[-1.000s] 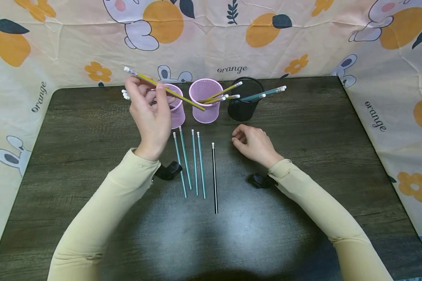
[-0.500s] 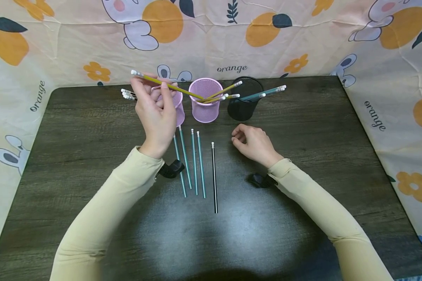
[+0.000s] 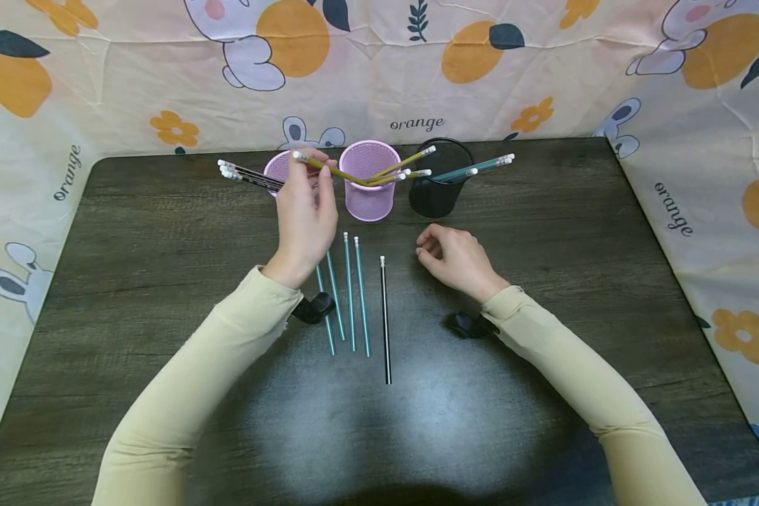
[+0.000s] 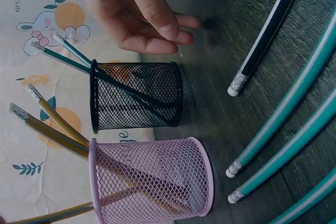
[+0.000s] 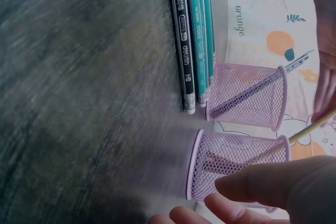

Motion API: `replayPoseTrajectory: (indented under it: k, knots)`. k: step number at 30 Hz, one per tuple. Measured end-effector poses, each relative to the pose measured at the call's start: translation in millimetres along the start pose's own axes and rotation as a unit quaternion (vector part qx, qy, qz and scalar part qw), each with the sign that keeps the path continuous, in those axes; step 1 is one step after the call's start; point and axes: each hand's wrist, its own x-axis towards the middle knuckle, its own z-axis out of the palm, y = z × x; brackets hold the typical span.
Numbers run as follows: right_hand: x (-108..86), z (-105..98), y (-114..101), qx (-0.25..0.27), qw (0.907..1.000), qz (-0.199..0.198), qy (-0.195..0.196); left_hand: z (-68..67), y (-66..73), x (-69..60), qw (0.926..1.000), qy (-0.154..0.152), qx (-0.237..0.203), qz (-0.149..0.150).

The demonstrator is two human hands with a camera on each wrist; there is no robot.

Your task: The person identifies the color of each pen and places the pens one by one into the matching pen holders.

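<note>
Head view: your left hand (image 3: 305,219) pinched yellow pencil (image 3: 348,176), partly inside right pink cup (image 3: 370,202); right hand (image 3: 460,260) lay empty, fingers loose. Seemed insertion step; next likely needed release.

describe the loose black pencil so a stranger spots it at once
On the dark table, find three mesh cups along the back. In front of them lies a loose row; the black pencil is its rightmost, nearest the right hand. It alone is black; its neighbours are four teal pencils.
</note>
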Motion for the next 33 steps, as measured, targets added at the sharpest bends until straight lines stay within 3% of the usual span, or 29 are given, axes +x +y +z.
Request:
replayPoseTrajectory:
  k: [5,9,17,24,33]
  knots:
    - [0.2,0.9,0.4,-0.003,1.0,-0.001,0.001,-0.6,-3.5,-3.3,0.9941,-0.078,0.07,-0.028]
    - [0.7,1.5,0.5,-0.005,1.0,-0.002,-0.001,-1.0,-6.2,-5.6,0.988,-0.12,0.085,-0.046]
    - [1.2,1.2,0.0,-0.002,1.0,0.003,-0.006,-0.3,-9.9,-5.8,0.9899,-0.128,0.026,-0.054]
    - [1.5,1.9,0.8,-0.003,1.0,0.003,-0.005,0.2,-9.2,-8.5,0.986,-0.149,0.04,-0.063]
    - [0.0,1.8,-2.6,0.0,1.0,-0.008,-0.002,-7.4,-19.3,-21.2,0.9728,-0.196,0.093,-0.082]
